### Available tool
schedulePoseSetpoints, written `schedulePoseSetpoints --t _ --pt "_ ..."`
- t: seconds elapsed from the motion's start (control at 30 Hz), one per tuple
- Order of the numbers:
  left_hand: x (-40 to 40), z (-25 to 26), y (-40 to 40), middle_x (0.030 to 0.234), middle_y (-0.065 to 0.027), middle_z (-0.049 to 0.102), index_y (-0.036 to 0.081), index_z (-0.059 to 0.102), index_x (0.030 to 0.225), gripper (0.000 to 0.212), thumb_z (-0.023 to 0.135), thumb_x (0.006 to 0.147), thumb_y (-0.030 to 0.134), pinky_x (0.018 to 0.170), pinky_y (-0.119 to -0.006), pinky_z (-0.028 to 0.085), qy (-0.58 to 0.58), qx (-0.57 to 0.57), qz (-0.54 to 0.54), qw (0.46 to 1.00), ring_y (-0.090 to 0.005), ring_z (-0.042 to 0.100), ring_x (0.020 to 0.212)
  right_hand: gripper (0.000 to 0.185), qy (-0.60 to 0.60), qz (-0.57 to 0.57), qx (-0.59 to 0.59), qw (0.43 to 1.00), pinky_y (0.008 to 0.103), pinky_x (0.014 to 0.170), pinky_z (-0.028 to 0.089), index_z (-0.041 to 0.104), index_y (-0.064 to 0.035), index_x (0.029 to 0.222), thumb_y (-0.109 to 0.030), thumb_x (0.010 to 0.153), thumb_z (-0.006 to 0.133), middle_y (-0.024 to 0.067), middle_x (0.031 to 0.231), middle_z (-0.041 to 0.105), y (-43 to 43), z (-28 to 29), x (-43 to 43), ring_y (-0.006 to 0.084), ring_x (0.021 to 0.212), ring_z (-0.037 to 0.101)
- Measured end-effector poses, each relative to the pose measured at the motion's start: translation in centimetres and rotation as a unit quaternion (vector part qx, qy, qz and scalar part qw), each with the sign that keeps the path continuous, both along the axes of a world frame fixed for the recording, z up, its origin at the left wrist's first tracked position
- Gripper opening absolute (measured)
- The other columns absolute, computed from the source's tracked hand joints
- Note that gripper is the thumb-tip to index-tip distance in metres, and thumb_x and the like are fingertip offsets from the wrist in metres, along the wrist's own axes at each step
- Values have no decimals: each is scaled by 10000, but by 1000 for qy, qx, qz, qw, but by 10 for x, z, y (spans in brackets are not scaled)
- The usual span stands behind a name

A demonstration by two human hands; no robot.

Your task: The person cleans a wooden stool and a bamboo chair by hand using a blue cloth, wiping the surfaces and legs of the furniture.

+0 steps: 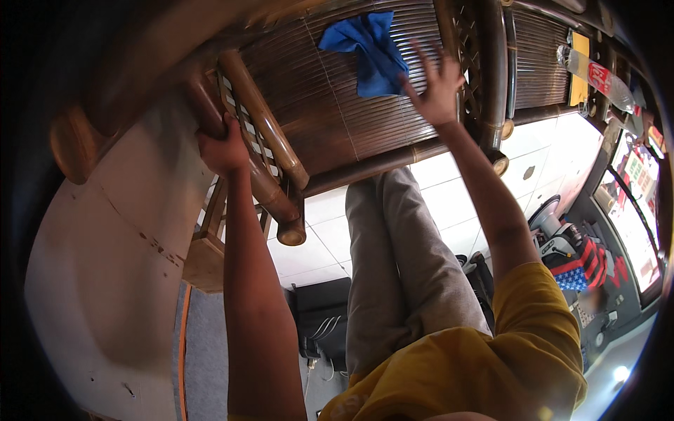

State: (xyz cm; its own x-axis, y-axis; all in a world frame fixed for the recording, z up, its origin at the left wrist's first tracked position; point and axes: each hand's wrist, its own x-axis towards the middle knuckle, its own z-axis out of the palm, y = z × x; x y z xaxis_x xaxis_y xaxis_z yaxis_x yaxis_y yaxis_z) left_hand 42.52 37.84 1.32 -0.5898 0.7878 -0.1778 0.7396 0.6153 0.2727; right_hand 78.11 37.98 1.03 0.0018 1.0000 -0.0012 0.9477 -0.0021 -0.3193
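My left hand (225,150) grips a thick bamboo armrest pole (266,181) at the left of a bamboo bench. Over the slatted bamboo seat (326,121), my right hand (437,92) is spread, slightly blurred, with its fingers apart. A crumpled blue cloth (376,58) lies on the seat just left of that hand; whether the thumb touches its edge I cannot tell. Beside the armrest pole runs a second bamboo pole (268,121) with lattice between them. To the right of my right hand stands a bamboo lattice panel (470,68).
A plastic bottle with a red label (600,79) and a yellow item (579,68) lie on bamboo furniture at the upper right. A pale wall (121,221) is close on the left. Below are white floor tiles (310,252) and a black case-like object (324,316).
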Motion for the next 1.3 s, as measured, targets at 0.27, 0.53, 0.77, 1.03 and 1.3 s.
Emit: schedulePoseSetpoints --t 0.27,0.53,0.77,1.03,1.3 --pt "-1 -8 -1 917 -229 626 -48 527 1003 595 634 743 476 696 -466 504 0 23 -10 1000 -385 628 822 852 -193 -171 24 966 520 909 352 312 -132 1365 -500 694 686 168 1260 443 24 -8 144 370 1149 437" --pt "5 -12 -5 920 -253 597 -63 472 1057 625 608 769 475 671 -497 501 56 10 -36 998 -416 611 814 754 6 -267 -176 948 456 762 492 418 -58 1136 -502 613 731 233 942 631 36 4 161 390 873 620" --pt "18 -10 -6 1003 -260 529 -28 364 1162 657 468 841 536 626 -520 502 173 -50 -57 982 -426 595 831 614 3 -253 -147 956 452 725 503 435 -55 1038 -431 642 716 233 875 630 37 7 159 395 830 621" --pt "21 -23 -4 1105 -216 482 -34 333 1241 627 398 891 482 692 -458 488 349 -48 -129 927 -356 564 905 595 -1 -255 -174 951 411 824 428 456 -51 1019 -460 654 687 168 957 625 42 19 155 331 907 606" --pt "78 -43 12 1347 -262 310 -83 256 1328 735 421 871 468 913 -492 353 508 -61 -81 855 -374 392 1188 586 -12 -240 -149 959 406 800 429 472 -56 1012 -492 674 671 145 920 627 41 14 155 304 878 618"
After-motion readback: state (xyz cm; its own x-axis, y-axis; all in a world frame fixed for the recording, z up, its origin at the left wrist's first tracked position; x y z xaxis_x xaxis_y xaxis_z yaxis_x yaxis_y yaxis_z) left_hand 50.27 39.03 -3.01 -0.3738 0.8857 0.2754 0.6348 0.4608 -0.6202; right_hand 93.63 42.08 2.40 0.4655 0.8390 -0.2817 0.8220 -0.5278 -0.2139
